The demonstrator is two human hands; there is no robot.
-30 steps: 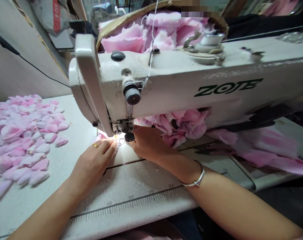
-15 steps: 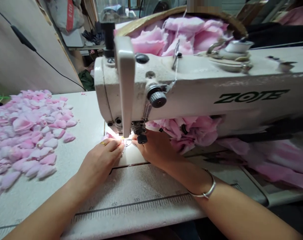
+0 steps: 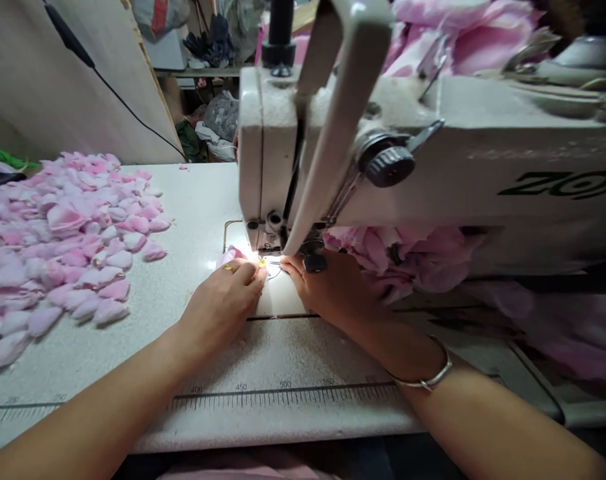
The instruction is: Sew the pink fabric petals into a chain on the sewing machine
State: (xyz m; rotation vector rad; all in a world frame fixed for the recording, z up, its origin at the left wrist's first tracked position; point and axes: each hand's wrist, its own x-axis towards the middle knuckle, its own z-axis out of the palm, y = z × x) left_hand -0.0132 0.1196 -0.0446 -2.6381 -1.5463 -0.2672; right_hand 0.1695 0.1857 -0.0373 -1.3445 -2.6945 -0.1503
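Under the head of a white sewing machine, a small piece of pink fabric lies in the bright lamp light. My left hand, with a gold ring, pinches the fabric at the left of the needle area. Close by on the right, my right hand has its fingers pressed together beside the presser foot, partly behind a dark knob. What its fingertips hold is too small to make out. The needle itself is hidden.
Many pink and white petal-like pieces cover the table's left side. Bunched pink fabric lies beneath the machine arm, with more behind it. A printed ruler runs along the front edge.
The camera view has shifted, so the machine appears larger and farther right. Both hands stay close together at the needle area, with no clear change in grip.
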